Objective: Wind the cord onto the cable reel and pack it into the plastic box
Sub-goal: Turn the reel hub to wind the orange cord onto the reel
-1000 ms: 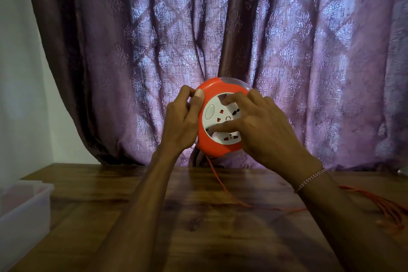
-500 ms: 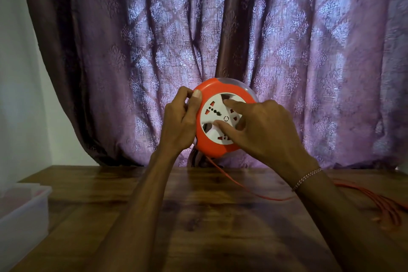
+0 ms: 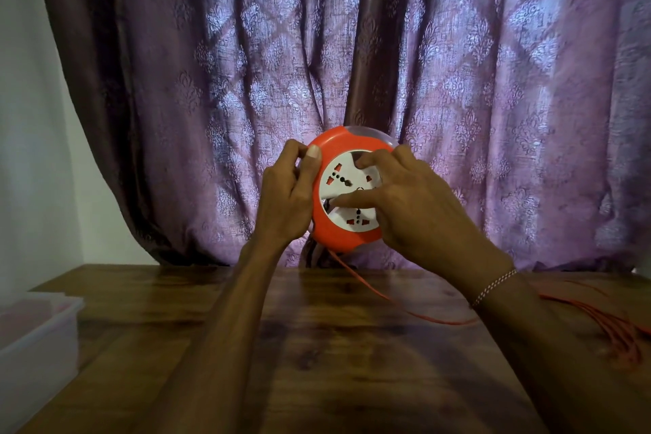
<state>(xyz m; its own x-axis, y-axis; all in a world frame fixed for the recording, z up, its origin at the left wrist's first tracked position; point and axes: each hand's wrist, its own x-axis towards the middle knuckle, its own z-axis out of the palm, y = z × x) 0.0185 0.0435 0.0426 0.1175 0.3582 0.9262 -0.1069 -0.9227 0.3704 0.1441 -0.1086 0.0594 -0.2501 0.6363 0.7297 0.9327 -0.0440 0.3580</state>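
Currently we list one cable reel [image 3: 329,231] held above the table, left hand [image 3: 285,201] gripping its nine-o'clock rim, right hand [image 3: 415,211] curled onto its face; one cord [image 3: 366,287] trailing toward four o'clock; one plastic box [image 3: 38,338] at eight.

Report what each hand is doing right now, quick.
Left hand: grips the left rim of the cable reel, held in the air.
Right hand: thumb and fingertips curled onto the reel's white socket face, gripping it.

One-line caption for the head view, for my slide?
Left hand holds the orange cable reel above the wooden table; right hand pinches its white socket face, cord trailing right.
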